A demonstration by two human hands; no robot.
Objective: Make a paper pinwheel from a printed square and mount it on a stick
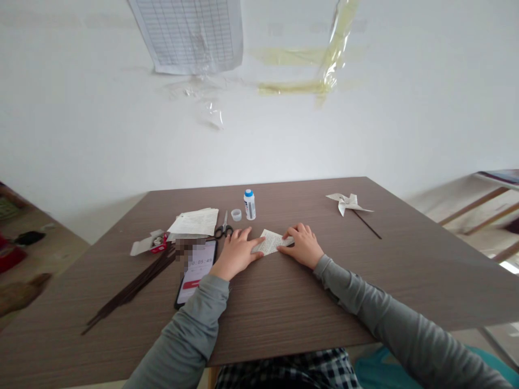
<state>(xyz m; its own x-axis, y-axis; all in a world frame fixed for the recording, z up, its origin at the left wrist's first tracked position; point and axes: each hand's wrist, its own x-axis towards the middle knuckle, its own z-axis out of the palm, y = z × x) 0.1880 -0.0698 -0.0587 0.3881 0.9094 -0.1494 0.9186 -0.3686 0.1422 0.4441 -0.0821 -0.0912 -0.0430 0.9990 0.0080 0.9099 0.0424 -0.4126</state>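
Note:
A printed sheet of paper [269, 243], folded or cut to a small pointed shape, lies on the table in front of me. My left hand [238, 249] rests over its left end, fingers spread, with thumb and index finger touching the paper. At the right end, my right hand [302, 246] has the paper's edge between thumb and index finger, the other fingers curled. Just beyond my left hand are black-handled scissors [224, 226]. A white bottle with a blue cap [250, 205] stands upright behind the paper, beside a small clear cup [236, 215].
On the brown table [259, 324], a phone [197, 273] showing a timer lies left of my hands. Further left are dark thin sticks [130, 286], a small open red-and-white box [156, 243] and a paper stack [194, 222]. A paper pinwheel [349, 203] on a stick lies at the back right.

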